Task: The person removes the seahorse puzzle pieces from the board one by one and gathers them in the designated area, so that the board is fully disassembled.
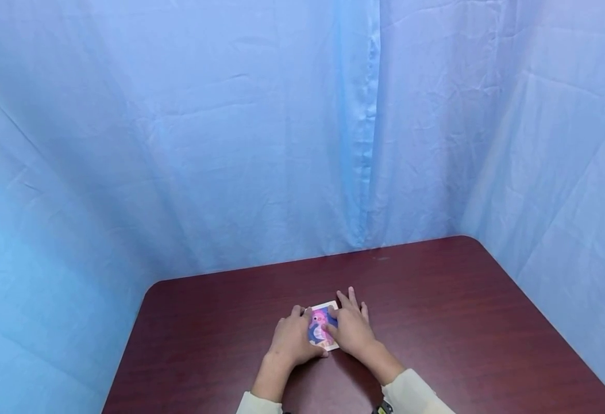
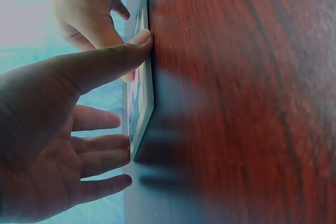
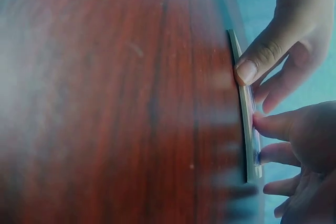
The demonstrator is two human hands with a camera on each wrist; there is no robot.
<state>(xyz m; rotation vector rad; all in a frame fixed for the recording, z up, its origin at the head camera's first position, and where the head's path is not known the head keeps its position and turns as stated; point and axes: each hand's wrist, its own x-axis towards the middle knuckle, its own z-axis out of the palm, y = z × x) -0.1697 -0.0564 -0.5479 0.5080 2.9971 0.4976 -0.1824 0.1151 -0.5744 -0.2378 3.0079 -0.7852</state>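
Observation:
A small flat picture board (image 1: 316, 333) lies on the table, with a pale border and a pink cartoon creature on blue. My left hand (image 1: 291, 340) holds it from the left, the thumb on the near edge and fingers along the left and far sides. In the left wrist view, that thumb rests over the board's pale rim (image 2: 149, 85). From the right, my right hand (image 1: 355, 332) touches the picture with thumb and index fingertips set apart, as the right wrist view shows. Its other fingers extend beyond the board. The hands cover parts of the picture.
The dark red wooden table (image 1: 219, 322) has rounded far corners. Blue cloth curtains (image 1: 230, 144) hang behind it and along both sides. A dark strapped device (image 1: 383, 408) is at the right wrist, by a pale sleeve (image 1: 413, 394).

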